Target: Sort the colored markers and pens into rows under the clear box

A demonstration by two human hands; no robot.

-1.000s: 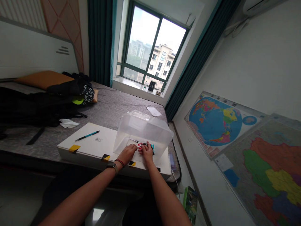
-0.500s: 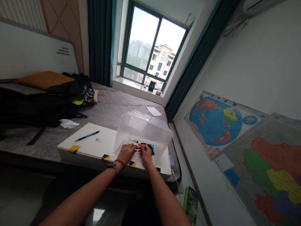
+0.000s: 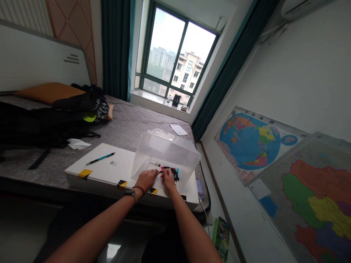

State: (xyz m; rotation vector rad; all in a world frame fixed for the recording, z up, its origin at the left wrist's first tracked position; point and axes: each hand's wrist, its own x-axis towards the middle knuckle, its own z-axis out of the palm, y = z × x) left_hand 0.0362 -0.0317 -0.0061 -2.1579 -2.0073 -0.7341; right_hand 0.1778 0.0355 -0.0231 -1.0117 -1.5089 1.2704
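A clear plastic bin (image 3: 164, 146) lies on its side on a flat white box (image 3: 104, 160), its open side facing me. At its mouth my left hand (image 3: 146, 179) and my right hand (image 3: 168, 178) meet, fingers bent and closed. A small dark pen (image 3: 160, 171) runs between their fingertips, mostly hidden by them. Beside my right hand, several pens (image 3: 176, 174) with black, teal and red parts lie in a cluster inside the bin. Another slim pen (image 3: 157, 164) rests just beyond my left fingers.
A teal and black pen (image 3: 101, 158) lies on the left part of the white box. The box sits on a grey bed (image 3: 128, 113), with dark clothing (image 3: 41, 124), crumpled tissue (image 3: 79, 143) and a white paper (image 3: 178, 129). A cable (image 3: 204, 210) hangs at the right edge.
Both hands stay at the bin's mouth, with only slight finger movement around the pen. The whole view has shifted a little.
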